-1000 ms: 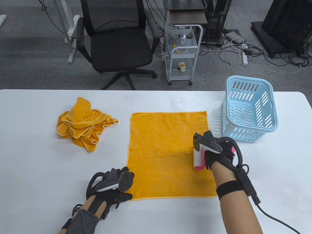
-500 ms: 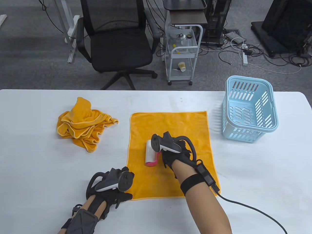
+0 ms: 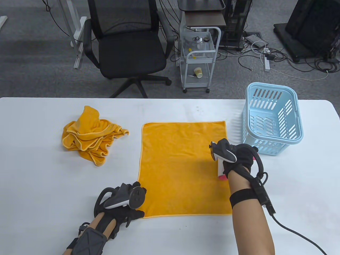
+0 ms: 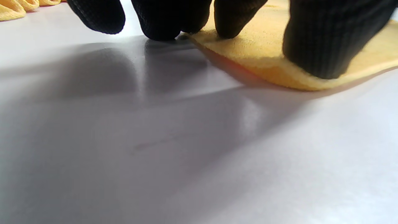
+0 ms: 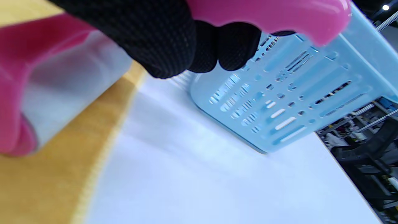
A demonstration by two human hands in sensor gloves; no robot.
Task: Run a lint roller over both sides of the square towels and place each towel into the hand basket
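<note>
A flat, square orange terry towel (image 3: 183,167) lies spread on the white table (image 3: 39,180), its edges straight and its four corners flat. The right hand (image 3: 237,162) curls its fingers round the pink handle of a pink-and-white lint roller (image 3: 221,170), whose white roll rests on the towel just inside the towel's right edge. The left hand (image 3: 124,203) presses its fingertips (image 4: 314,46) on the towel's near left corner, fingers bent downward, gripping nothing. A slotted light-blue plastic hand basket (image 3: 272,119) stands upright right of the towel, apart from it, with bare table between. A crumpled pile of orange towels (image 3: 89,135) sits left of the towel, well apart. Bare table surrounds the towel on every side. No readable writing shows anywhere.
</note>
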